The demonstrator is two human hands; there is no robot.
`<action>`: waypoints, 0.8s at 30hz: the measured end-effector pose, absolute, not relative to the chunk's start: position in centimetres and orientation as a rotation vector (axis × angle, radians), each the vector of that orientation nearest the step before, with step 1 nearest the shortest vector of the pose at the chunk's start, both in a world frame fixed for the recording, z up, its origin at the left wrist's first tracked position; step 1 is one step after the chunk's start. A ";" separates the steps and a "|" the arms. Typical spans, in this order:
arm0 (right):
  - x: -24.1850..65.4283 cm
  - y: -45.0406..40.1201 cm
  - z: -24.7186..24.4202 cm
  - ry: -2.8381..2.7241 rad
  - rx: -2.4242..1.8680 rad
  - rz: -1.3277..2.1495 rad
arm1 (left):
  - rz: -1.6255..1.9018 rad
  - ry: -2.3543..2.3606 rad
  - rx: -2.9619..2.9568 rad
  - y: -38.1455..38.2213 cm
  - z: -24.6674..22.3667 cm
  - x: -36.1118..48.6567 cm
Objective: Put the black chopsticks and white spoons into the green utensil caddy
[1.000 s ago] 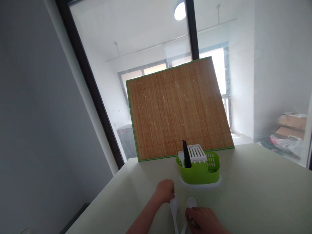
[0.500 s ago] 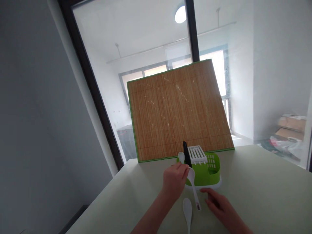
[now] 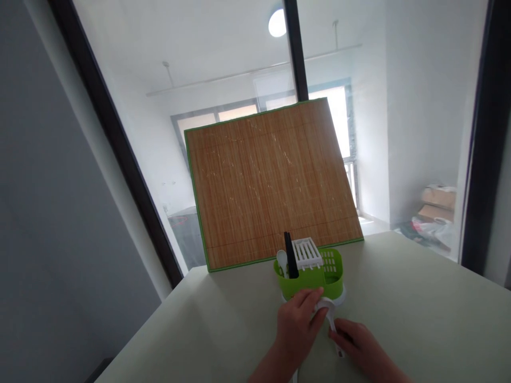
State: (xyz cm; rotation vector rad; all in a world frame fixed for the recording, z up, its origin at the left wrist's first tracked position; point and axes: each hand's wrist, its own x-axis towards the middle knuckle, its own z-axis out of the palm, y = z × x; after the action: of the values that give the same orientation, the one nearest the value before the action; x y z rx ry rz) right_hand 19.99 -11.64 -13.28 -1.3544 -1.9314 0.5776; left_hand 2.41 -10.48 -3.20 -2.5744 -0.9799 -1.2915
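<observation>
A white spoon is held slanting between my hands, its bowl upward and its handle toward me. My left hand pinches it at the bowl. My right hand has its fingers closed on the handle. Just behind stands a green utensil caddy on a white base, partly covered by my left hand. Black chopsticks and a small white spoon stand in its left compartment. A white slatted rack sits over the middle. Below my left wrist, only the handle of another white spoon shows.
A bamboo mat with green edging leans upright behind the caddy, at the back of the pale table. A glass partition with dark frames rises beyond it. Cardboard boxes and plastic bags lie behind the glass on the right.
My left hand has moved toward me and right with the spoon, away from the chopsticks. My right hand has closed on the spoon's handle. The camera view has turned slightly right.
</observation>
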 end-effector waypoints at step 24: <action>20.2 -12.9 -13.1 -1.989 -1.380 0.551 | -1.002 -1.169 -2.041 -1.0 7.7 -2.3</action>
State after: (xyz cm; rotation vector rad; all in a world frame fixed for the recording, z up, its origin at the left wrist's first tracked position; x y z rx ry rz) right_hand 20.24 -12.85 -13.09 -1.3804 -1.9887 0.5506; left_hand -2.26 -1.04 7.66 -2.0414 -1.1686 -1.0024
